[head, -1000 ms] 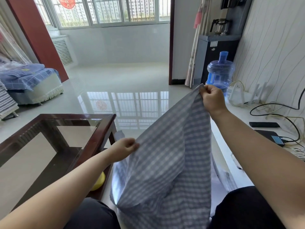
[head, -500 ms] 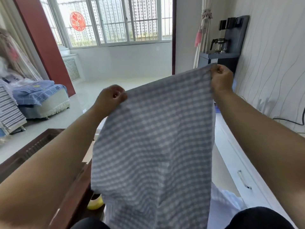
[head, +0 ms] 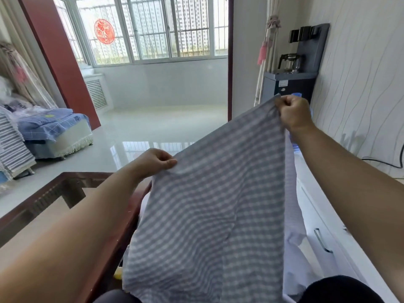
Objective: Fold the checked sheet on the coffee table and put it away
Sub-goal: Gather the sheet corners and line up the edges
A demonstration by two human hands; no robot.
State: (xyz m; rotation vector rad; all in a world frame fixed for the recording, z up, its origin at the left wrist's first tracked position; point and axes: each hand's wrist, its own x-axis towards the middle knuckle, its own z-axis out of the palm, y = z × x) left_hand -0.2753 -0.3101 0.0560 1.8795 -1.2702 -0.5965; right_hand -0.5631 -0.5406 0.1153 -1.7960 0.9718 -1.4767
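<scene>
Nearest, the checked sheet (head: 207,215) hangs in the air over the person's dark-clothed lap, off the coffee-table surface (head: 72,184), whose dark red wooden frame and glass top lie below and to the left of the left hand. The cloth runs long from its top edge down toward the lap; that top edge slants, low at the left hand and high at the right. A paler layer of the same cloth shows along its right side, under the right forearm.

The left hand (head: 153,160) is closed, its fingers (head: 169,164) pinching the lower left corner of the top edge between thumb and forefinger. The right hand (head: 293,112), higher and farther out, is a closed fist, its fingers (head: 282,106) bunched on the upper right corner.

Something small and yellow (head: 118,275) sits low beside the table frame, below the left forearm; I cannot tell what it is. Below the right arm runs a white cabinet (head: 328,226) with a metal handle.

Just behind the right hand stands a dark water dispenser (head: 288,84); a glass pot (head: 289,62) sits on its ledge, contents unclear. Far left of the left hand, a footstool draped in blue bedding (head: 54,125). Beyond, the barred window (head: 153,29).
</scene>
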